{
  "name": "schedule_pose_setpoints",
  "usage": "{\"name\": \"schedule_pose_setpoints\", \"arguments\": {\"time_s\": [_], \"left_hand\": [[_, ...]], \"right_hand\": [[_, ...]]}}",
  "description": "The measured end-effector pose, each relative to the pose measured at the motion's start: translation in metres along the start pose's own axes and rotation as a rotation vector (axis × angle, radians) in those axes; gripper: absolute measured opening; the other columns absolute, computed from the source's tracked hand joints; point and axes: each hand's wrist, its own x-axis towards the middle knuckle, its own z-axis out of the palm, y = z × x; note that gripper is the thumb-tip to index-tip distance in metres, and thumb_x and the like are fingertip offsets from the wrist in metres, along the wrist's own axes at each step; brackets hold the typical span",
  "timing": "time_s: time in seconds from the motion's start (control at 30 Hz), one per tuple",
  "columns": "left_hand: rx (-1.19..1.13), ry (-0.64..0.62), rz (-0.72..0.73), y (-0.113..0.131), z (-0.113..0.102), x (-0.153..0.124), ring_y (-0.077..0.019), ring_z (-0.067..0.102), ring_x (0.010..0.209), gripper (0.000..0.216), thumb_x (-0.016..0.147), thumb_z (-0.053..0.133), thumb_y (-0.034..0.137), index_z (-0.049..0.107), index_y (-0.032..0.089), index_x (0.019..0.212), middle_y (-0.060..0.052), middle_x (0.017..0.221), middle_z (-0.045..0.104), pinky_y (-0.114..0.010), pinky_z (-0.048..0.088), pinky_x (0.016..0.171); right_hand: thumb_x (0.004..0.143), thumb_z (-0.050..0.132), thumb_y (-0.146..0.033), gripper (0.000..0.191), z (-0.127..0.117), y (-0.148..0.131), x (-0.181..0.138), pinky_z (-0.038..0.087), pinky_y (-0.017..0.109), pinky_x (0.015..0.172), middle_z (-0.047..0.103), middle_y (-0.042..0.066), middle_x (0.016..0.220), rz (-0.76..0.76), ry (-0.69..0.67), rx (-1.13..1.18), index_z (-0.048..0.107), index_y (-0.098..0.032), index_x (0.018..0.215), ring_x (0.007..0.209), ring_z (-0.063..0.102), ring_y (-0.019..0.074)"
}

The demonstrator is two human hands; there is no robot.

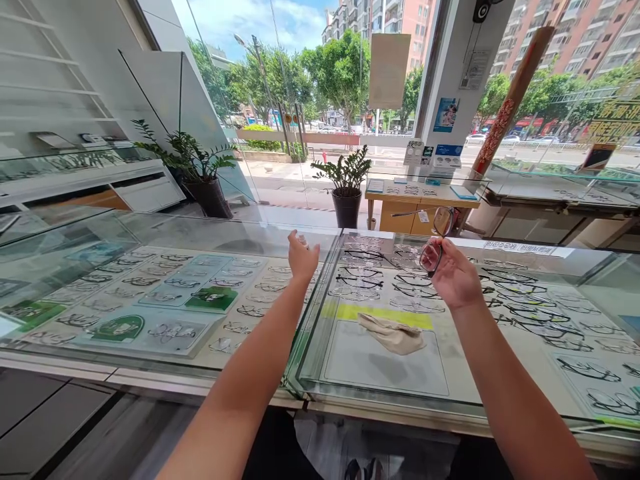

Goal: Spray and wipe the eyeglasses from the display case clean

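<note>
My right hand (457,275) pinches a pair of eyeglasses (431,259) by the front, raised above the glass counter. The glasses are turned on their side, with one dark temple stretching left and a small white tag (423,216) hanging from it. My left hand (303,259) is held out over the counter's middle seam, fingers curled around a small whitish thing that is mostly hidden. Between my forearms a crumpled beige cloth (393,333) lies on a pale rectangular mat (385,373) on the countertop.
Rows of eyeglass frames (360,281) lie inside the glass display case (303,383) on both sides. Beyond the counter stand two potted plants (347,208) and a wooden cabinet (400,217). A large window faces the street.
</note>
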Motion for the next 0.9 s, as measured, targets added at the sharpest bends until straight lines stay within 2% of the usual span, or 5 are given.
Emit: {"name": "schedule_pose_setpoints", "arguments": {"time_s": [0.13, 0.33, 0.47, 0.6, 0.9], "left_hand": [[-0.035, -0.024, -0.051, -0.003, -0.002, 0.001, -0.0324, 0.067, 0.114, 0.028, 0.095, 0.058, 0.021, 0.056, 0.017, 0.123, -0.017, 0.117, 0.07, -0.048, 0.049, 0.106], [-0.313, -0.129, 0.037, 0.04, -0.013, -0.005, -0.0165, 0.06, 0.075, 0.014, 0.102, 0.052, 0.033, 0.055, 0.023, 0.111, -0.001, 0.084, 0.059, -0.03, 0.053, 0.077], [-0.499, -0.409, 0.062, 0.084, -0.012, -0.041, -0.0111, 0.04, 0.046, 0.056, 0.106, 0.033, 0.069, 0.049, 0.023, 0.08, 0.004, 0.058, 0.041, -0.026, 0.042, 0.049], [-0.958, -0.897, 0.031, 0.115, -0.012, -0.089, -0.0061, 0.031, 0.039, 0.051, 0.096, 0.06, 0.076, 0.052, 0.026, 0.103, 0.009, 0.062, 0.048, -0.019, 0.034, 0.039], [-1.129, -1.233, -0.061, 0.129, -0.022, -0.114, -0.0068, 0.051, 0.055, 0.044, 0.097, 0.073, 0.056, 0.053, 0.029, 0.125, 0.005, 0.084, 0.056, -0.02, 0.045, 0.051]], "right_hand": [[0.084, 0.087, -0.041, 0.016, -0.001, 0.0, 0.001, 0.058, 0.028, 0.082, 0.077, 0.0, 0.105, -0.003, -0.004, -0.032, 0.081, -0.029, 0.091, 0.097, 0.07, 0.0163], [0.082, 0.089, -0.039, 0.016, 0.001, -0.002, -0.001, 0.059, 0.027, 0.084, 0.078, 0.0, 0.104, -0.019, -0.015, -0.016, 0.079, -0.028, 0.088, 0.096, 0.071, 0.0151], [0.079, 0.091, -0.034, 0.017, 0.007, -0.002, -0.004, 0.058, 0.026, 0.085, 0.079, 0.001, 0.104, -0.054, -0.017, -0.048, 0.078, -0.027, 0.086, 0.098, 0.071, 0.015], [0.08, 0.092, -0.036, 0.018, 0.01, 0.0, -0.005, 0.058, 0.031, 0.087, 0.081, 0.002, 0.103, -0.088, -0.028, -0.113, 0.077, -0.027, 0.086, 0.102, 0.072, 0.018], [0.078, 0.094, -0.039, 0.02, 0.011, 0.004, -0.004, 0.057, 0.03, 0.086, 0.082, 0.001, 0.097, -0.081, -0.021, -0.165, 0.08, -0.026, 0.086, 0.095, 0.07, 0.0168]]}}
